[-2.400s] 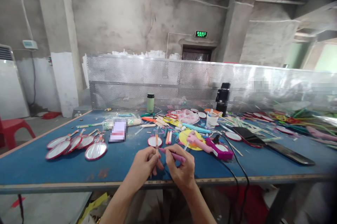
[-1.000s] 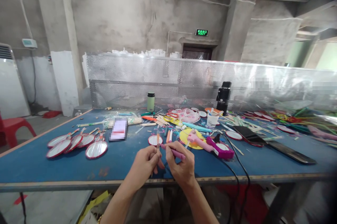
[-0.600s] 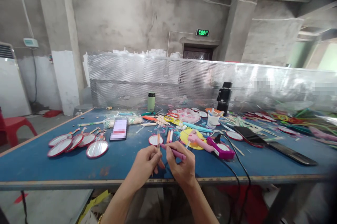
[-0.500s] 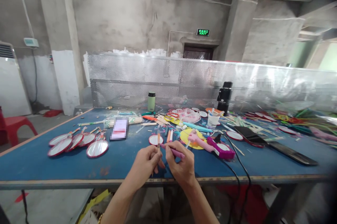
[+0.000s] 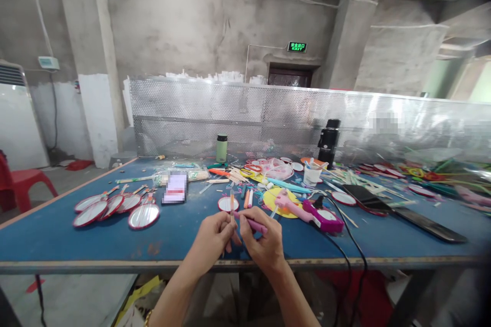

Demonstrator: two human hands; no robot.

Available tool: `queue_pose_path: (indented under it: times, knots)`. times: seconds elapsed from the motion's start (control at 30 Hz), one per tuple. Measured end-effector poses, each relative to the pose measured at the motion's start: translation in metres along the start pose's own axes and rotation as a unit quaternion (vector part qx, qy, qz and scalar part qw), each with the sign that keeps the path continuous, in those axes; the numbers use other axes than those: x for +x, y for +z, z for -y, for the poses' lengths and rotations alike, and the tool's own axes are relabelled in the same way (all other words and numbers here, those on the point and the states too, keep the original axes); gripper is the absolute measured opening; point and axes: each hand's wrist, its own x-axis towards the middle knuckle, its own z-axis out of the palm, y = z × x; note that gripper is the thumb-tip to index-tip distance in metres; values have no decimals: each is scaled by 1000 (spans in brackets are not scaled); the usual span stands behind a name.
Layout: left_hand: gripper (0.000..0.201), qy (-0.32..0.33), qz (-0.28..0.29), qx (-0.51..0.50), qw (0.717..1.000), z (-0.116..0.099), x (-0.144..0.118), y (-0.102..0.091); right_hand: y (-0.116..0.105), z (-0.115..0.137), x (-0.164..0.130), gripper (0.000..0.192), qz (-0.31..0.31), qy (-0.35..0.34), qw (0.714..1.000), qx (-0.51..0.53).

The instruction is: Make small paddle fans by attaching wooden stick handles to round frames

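Left hand (image 5: 211, 241) pinching stick (image 5: 231, 204); right hand (image 5: 262, 244) pinching pink pen (image 5: 252, 223); white cup (image 5: 311, 175) holds sticks.

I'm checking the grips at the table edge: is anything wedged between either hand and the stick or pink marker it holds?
Nothing visible. The left hand pinches the thin stick directly, and the right hand grips the pink marker directly, above the blue table.

A pink marker (image 5: 253, 224) is showing at lower centre above the blue table (image 5: 57, 235); red-rimmed mirrors (image 5: 115, 209) are gleaming at left, and what looks like a pink-and-magenta glue gun (image 5: 307, 210) is lying at right.
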Motion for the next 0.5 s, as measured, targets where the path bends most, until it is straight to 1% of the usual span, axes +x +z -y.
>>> queue_pose_path:
  times: [0.17,0.37,0.5]
  knots:
    - [28,2,3,0,1000,2,1,-1,-1,0,-1,14,-13,6,1000,-1]
    - [32,-2,1,7,1000,-1,-1,0,0,-1,-1,13,5,7,1000,4]
    - [33,-3,5,9,1000,-3,-1,0,0,-1,-1,14,-5,9,1000,2]
